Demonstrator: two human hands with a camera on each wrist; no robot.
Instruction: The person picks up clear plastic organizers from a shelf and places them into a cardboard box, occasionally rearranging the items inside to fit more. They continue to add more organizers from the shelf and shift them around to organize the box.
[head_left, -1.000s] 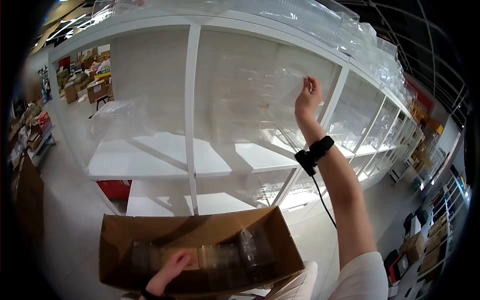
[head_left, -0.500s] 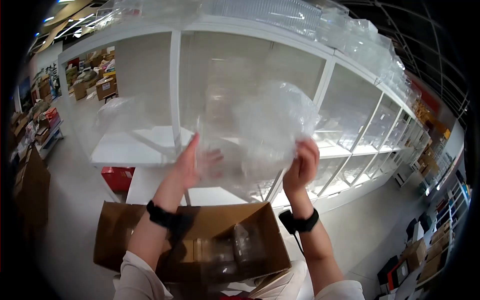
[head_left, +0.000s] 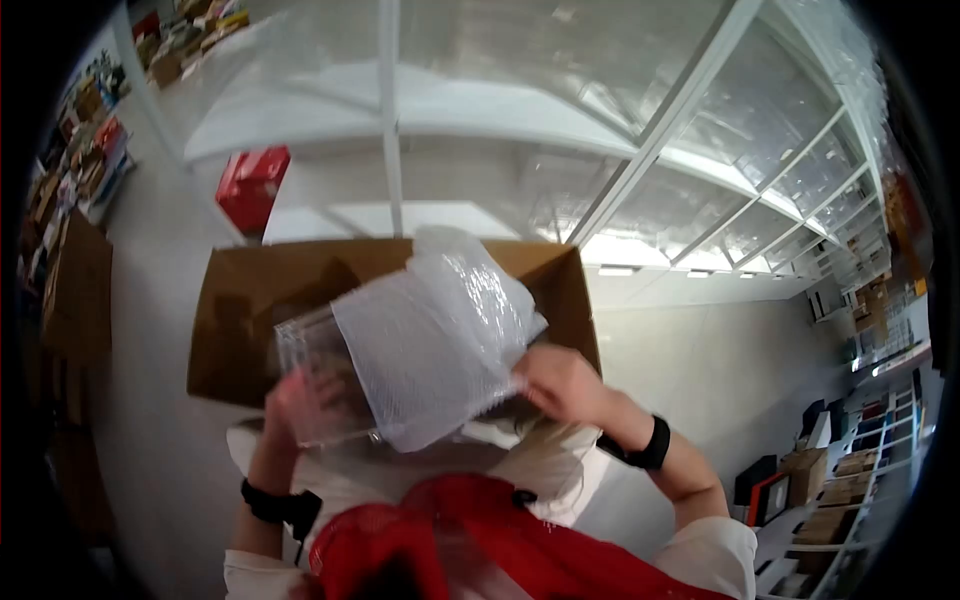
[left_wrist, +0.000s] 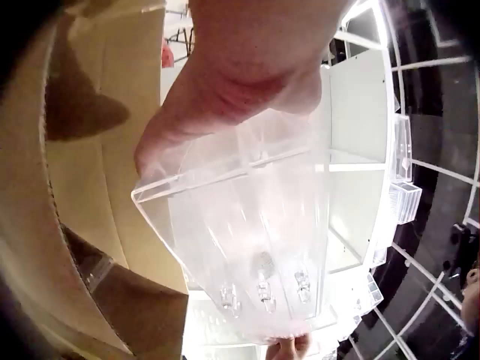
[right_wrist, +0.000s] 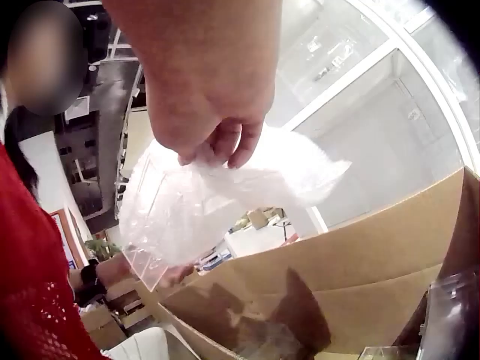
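Note:
Over the open cardboard box, a clear plastic box sits partly inside a translucent bubble-wrap bag. My left hand holds the uncovered end of the plastic box, its fingers blurred behind the clear wall in the head view. The fingers of my right hand pinch the edge of the bag at its other end. The right wrist view shows that pinch on the crumpled bag from behind the hand.
More clear plastic pieces lie inside the cardboard box. A white shelving unit stands just beyond it, with a red box by its lower left. Cartons and shelves line the right side.
The bag came down from the shelf in my right hand. My left hand rose from the carton, and now both hands are lower, with the plastic box partly in the bag. The head view tilted down.

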